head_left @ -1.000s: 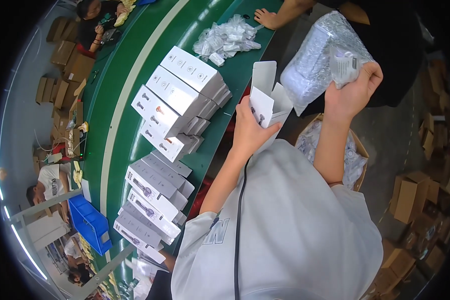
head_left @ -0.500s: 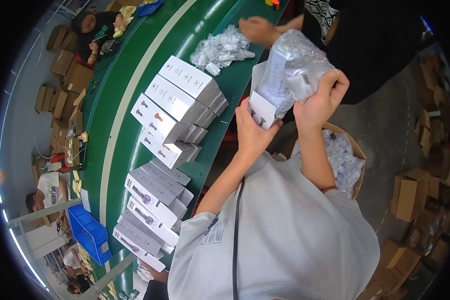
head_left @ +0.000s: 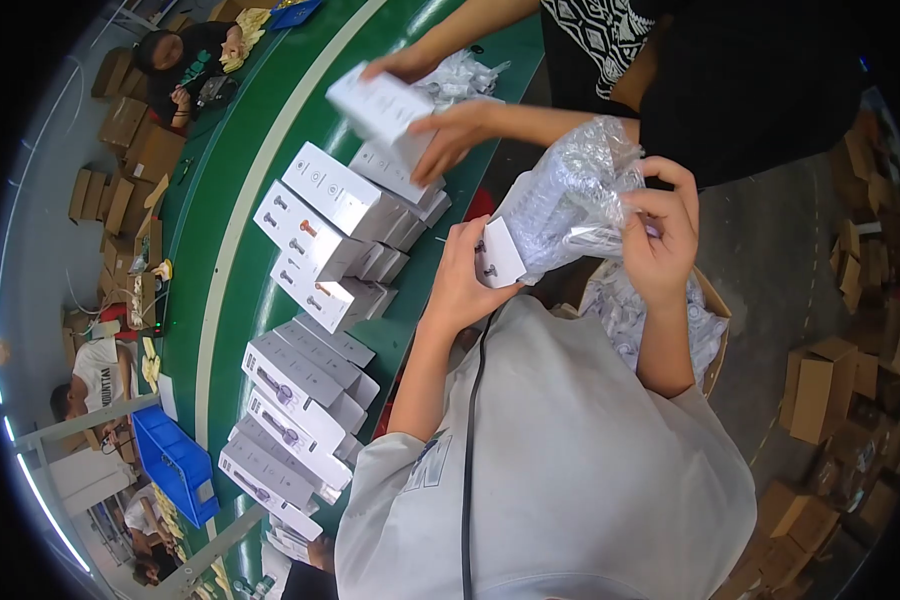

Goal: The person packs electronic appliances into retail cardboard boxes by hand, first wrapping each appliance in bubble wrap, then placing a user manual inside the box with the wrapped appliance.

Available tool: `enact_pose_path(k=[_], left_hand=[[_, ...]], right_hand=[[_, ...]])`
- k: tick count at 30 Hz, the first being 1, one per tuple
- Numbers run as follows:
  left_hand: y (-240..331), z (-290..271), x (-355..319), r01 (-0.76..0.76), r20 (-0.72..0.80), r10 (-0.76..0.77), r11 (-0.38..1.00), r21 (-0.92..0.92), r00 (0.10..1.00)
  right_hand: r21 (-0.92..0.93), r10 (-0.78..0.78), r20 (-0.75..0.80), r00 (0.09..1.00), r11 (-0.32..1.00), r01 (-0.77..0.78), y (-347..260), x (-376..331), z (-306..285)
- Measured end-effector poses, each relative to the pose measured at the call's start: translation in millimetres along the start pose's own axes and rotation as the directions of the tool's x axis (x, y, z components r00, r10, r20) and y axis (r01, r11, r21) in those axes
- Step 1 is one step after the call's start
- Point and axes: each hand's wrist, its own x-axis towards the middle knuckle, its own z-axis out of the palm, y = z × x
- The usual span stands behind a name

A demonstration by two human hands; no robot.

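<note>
My left hand (head_left: 459,277) is closed around a white printed box (head_left: 501,252), its thumb along the lower edge. A clear bubble-wrap bag (head_left: 576,190) with a pale object inside stands against the box, its lower end at the box's opening. How far it sits inside cannot be made out. At the bag's right edge, my right hand (head_left: 663,232) pinches the crumpled film between thumb and fingers. Beyond my hands, a co-worker's two hands (head_left: 445,130) hold another white box (head_left: 382,110), blurred by motion, over the stacked boxes.
Stacked white boxes (head_left: 330,195) and boxes with open flaps (head_left: 295,395) line the green table (head_left: 270,130). Clear-wrapped small parts (head_left: 465,78) lie at its far end. A carton of clear-wrapped parts (head_left: 715,350) stands at my right. A blue bin (head_left: 175,465) is at left.
The co-worker's hands have lifted a white box off the stack. My left hand and its box have shifted slightly left and nearer. My right hand's fingers now pinch the bag's right edge.
</note>
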Motion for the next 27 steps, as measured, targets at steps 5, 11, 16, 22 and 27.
enact_pose_path(k=[5,11,16,22,27], left_hand=[[4.9,-7.9,-6.8,-0.008,0.008,0.007,0.998,0.059,1.000],[-6.1,-1.1,-22.5,-0.089,-0.114,0.102,0.990,0.114,0.988],[-2.2,8.2,-29.1,-0.064,-0.318,0.079,0.996,0.057,0.945],[-5.3,19.0,-37.5,-0.249,-0.343,0.308,0.946,0.206,0.887],[4.7,23.1,-44.3,-0.135,-0.348,0.219,0.959,0.250,0.912]], right_hand=[[0.019,-0.055,0.246,0.968,0.998,0.052,-8.7,7.8,-4.6],[0.060,0.029,0.433,0.901,0.996,-0.061,-2.1,12.1,-7.5],[0.093,-0.115,0.263,0.958,0.991,0.094,-5.5,-10.2,-2.2],[0.104,-0.253,0.231,0.940,0.967,0.234,-29.0,-47.0,6.5],[0.010,0.033,0.022,0.999,0.999,-0.033,-6.2,-58.7,6.9]])
